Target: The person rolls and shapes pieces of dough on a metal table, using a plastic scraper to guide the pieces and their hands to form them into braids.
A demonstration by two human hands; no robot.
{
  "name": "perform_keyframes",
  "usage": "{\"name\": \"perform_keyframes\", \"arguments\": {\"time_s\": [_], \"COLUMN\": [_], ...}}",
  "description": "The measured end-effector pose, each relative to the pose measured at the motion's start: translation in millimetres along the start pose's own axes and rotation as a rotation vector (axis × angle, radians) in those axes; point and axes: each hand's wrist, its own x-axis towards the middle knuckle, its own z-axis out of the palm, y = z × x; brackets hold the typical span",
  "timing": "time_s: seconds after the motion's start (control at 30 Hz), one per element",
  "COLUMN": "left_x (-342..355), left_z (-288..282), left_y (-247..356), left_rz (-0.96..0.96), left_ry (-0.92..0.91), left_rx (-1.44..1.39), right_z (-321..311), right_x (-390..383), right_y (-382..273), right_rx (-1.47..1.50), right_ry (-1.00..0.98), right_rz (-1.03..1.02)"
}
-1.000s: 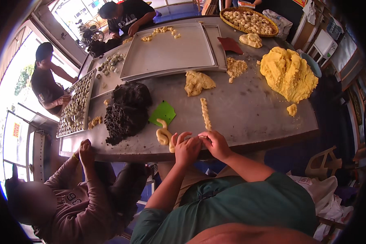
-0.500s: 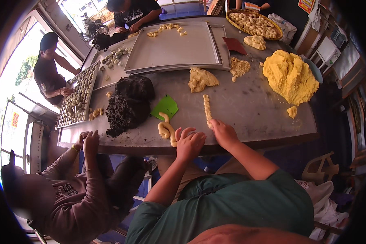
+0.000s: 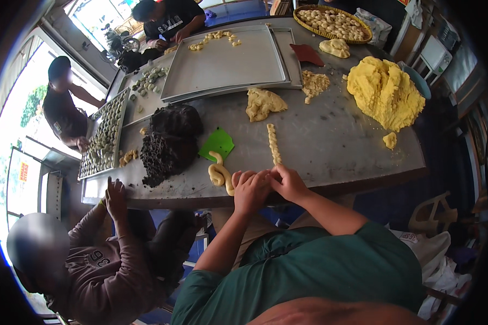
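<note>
Left fingers (image 3: 247,176) and right fingers (image 3: 280,174) meet at a segmented dough strip's (image 3: 273,143) near end, beside a curled dough rope (image 3: 217,176).

Legible marks, as I view them remotely: red capitals on a yellow sign (image 3: 23,171) at far left; dark numerals (image 3: 98,258) on a brown hoodie (image 3: 109,287); white lettering across a black shirt (image 3: 174,16) beyond the bench (image 3: 325,132); small characters on a white sack (image 3: 429,254) at right.

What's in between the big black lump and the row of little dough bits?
In the head view, a flat green piece lies between the black lump and the dough row. A curled dough rope sits just below it in the picture.
</note>
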Motion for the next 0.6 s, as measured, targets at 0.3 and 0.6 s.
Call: {"name": "perform_keyframes", "arguments": {"time_s": [0.3, 0.6], "left_x": [-1, 6], "left_z": [2, -5], "left_y": [-12, -13], "left_rz": [-0.048, 0.056], "left_ry": [-0.090, 0.055], "left_rx": [-0.012, -0.076], "right_z": [2, 7], "right_x": [-2, -6], "right_y": [-9, 3], "right_rx": [-0.089, -0.128], "right_ry": [0.103, 0.228], "right_rz": [-0.185, -0.235]}}
